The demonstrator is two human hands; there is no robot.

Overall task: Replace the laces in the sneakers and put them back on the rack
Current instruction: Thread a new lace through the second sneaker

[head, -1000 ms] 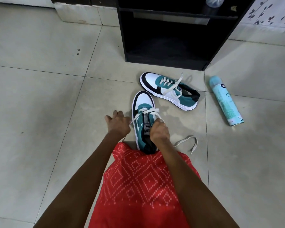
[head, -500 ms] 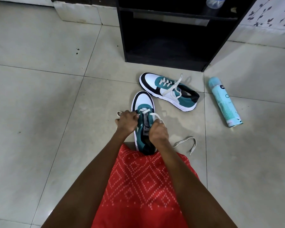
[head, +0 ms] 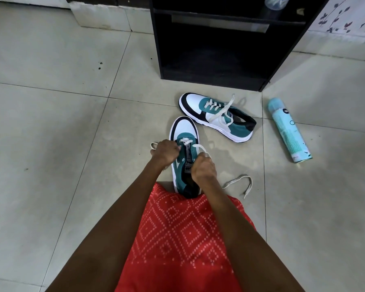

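Now the left hand [head: 165, 151] sits against the left side of the near sneaker [head: 184, 131]. A second ago it was held out to the left of the shoe with the lace [head: 199, 147] drawn taut. Over the last half second it has barely shifted. Its fingers [head: 175, 146] are curled round the lace at the eyelets, and a small loop of lace pokes out to the left of the hand. The right hand [head: 203, 168] has stayed on the shoe's right side, its fingers curled and pinching a strand that rises from the lower eyelets.

The near sneaker is teal with a white toe and a black rim. It lies on the floor [head: 51, 123] with its toe pointing far and only its lowest eyelets laced. The heel touches a red patterned cloth [head: 183, 239] over the person's lap. A free lace end curls on the floor to the right.

Just beyond lies the far sneaker [head: 217, 118], laced, turned on a slant. Farther off stands the black rack [head: 215, 60], with a bottle [head: 276, 2] on its shelf. A pale blue spray can [head: 288, 129] lies to the right.
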